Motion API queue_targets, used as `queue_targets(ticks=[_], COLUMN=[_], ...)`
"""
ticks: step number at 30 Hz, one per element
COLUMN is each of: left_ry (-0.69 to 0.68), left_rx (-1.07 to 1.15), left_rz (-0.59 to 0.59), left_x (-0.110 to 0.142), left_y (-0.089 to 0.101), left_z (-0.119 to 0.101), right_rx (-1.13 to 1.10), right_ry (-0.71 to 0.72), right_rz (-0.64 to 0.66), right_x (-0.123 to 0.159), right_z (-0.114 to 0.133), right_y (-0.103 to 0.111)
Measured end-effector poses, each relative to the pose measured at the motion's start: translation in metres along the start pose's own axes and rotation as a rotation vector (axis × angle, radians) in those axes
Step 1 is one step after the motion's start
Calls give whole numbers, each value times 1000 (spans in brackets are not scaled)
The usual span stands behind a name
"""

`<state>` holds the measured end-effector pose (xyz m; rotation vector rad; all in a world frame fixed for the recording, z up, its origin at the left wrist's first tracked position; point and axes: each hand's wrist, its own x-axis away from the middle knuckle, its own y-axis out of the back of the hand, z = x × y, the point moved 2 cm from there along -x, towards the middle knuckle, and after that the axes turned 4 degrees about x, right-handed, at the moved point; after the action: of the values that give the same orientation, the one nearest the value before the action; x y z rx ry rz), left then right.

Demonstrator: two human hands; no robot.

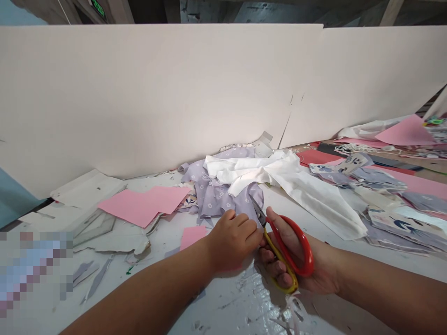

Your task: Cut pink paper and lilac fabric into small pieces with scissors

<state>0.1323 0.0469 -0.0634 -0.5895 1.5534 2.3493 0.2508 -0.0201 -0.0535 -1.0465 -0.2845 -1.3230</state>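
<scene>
My right hand [296,260] grips a pair of scissors [307,260] with one red and one yellow handle loop. Their dark blades point up and away, close together. Just left of the blades, my left hand [233,239] is closed with the knuckles up; whatever its fingers hold is hidden beneath them. A bit of pink shows under that hand. Beyond both hands lies crumpled lilac fabric [218,197] with small white flowers. White cloth [279,172] is draped over part of it and stretches to the right.
Pink paper [143,204] lies on torn white board [94,190] at left. Patterned fabric pieces [405,223] are stacked on the right, near red sheets [314,157]. Scraps and threads litter the white table [223,307]. A tall white panel [157,93] stands along the back.
</scene>
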Motion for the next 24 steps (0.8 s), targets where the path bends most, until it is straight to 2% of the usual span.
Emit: queue_targets(ticks=[6, 13, 24], left_ry=[-1, 4, -17], left_rx=[15, 7, 2], left_rz=[-25, -44, -47], left_x=[2, 1, 0], left_y=[-1, 1, 2], left_z=[1, 1, 0], right_rx=[85, 72, 69], right_ry=[-12, -48, -3], right_rz=[38, 58, -3], right_x=[1, -4, -8], right_z=[7, 11, 10], right_y=[-4, 2, 5])
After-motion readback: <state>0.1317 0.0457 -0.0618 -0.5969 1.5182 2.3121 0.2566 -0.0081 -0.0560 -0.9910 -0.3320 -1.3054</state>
